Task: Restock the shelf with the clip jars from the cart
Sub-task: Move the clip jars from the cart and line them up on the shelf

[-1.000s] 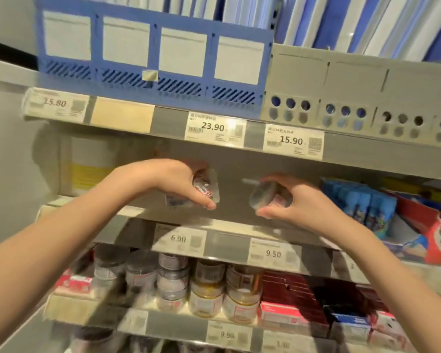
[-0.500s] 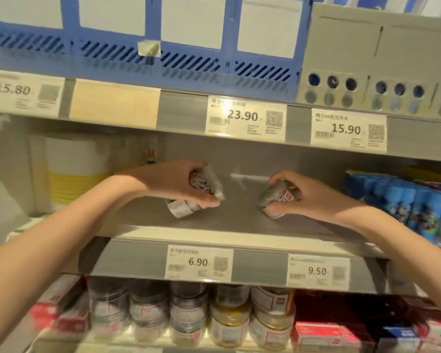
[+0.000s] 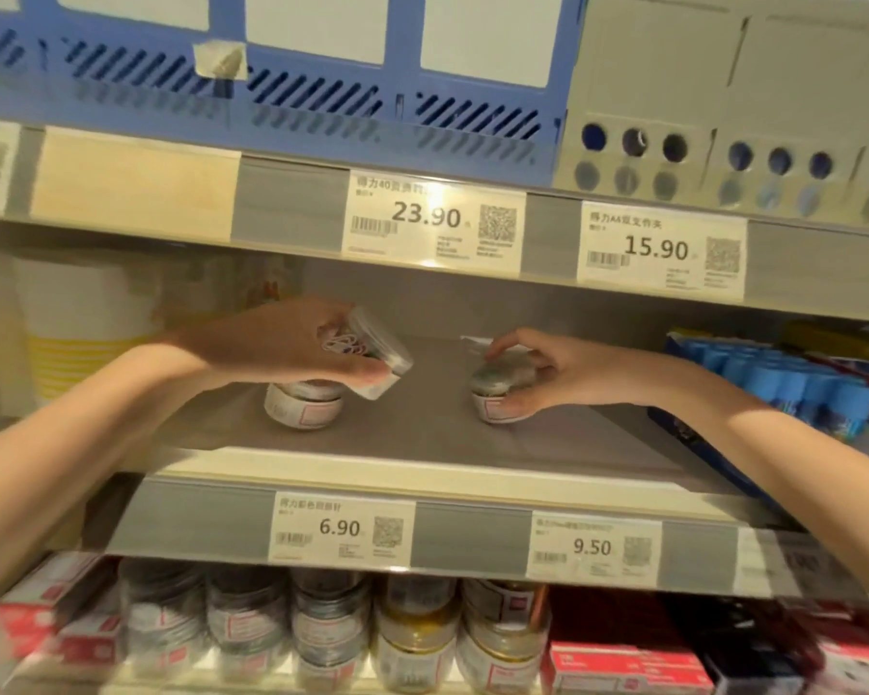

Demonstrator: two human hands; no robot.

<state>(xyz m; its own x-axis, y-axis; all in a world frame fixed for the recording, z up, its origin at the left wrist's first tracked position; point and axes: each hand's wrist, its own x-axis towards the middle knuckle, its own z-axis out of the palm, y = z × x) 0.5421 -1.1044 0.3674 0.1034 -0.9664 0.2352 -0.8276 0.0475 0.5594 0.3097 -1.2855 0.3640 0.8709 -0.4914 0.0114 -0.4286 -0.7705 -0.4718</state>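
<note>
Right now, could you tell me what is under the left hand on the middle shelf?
A clip jar stands upright on the shelf below the left hand, which holds a second, tilted jar. The hand covers the standing jar's lid.

A blue file rack (image 3: 282,87) and a grey file box (image 3: 723,92) stand on the top level. Price tags (image 3: 432,220) line the rail below. Blue bottles (image 3: 783,378) sit at the right, red boxes (image 3: 623,654) lower down.

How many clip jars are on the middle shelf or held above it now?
3. One jar stands on the shelf under the left hand; a second, tilted jar is held in that hand; a third jar stands under the right hand. The hands may hide others.
</note>
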